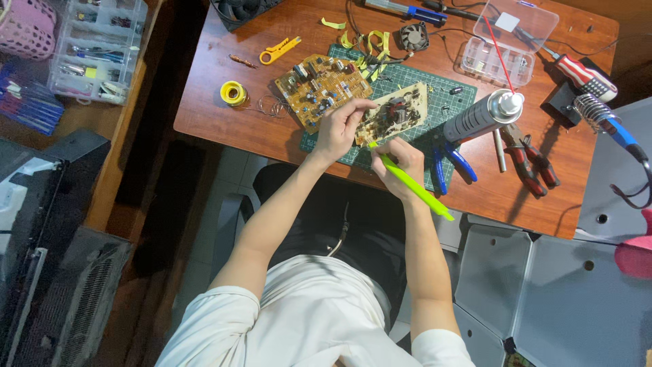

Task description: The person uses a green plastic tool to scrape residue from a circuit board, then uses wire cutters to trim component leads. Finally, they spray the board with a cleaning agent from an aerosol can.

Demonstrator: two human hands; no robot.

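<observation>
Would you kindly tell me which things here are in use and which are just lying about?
In use: pale circuit board in left hand; green tool in right hand; cutting mat.
Lying about: second circuit board, spray can, blue pliers, solder spool.

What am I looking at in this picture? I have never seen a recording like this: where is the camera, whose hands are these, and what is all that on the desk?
The camera sits on a person's head and looks straight down, so the two bare arms belong to the wearer. The left hand grips the edge of a pale circuit board, tilting it up off a green cutting mat. The right hand holds a bright green tool like a pen, its tip at the board's lower edge. A second, browner circuit board lies to the left, partly on the mat. Around them on the wooden desk are a spray can, blue-handled pliers, red-handled pliers, a yellow solder spool, a clear parts box and a soldering iron in its coil stand.
</observation>
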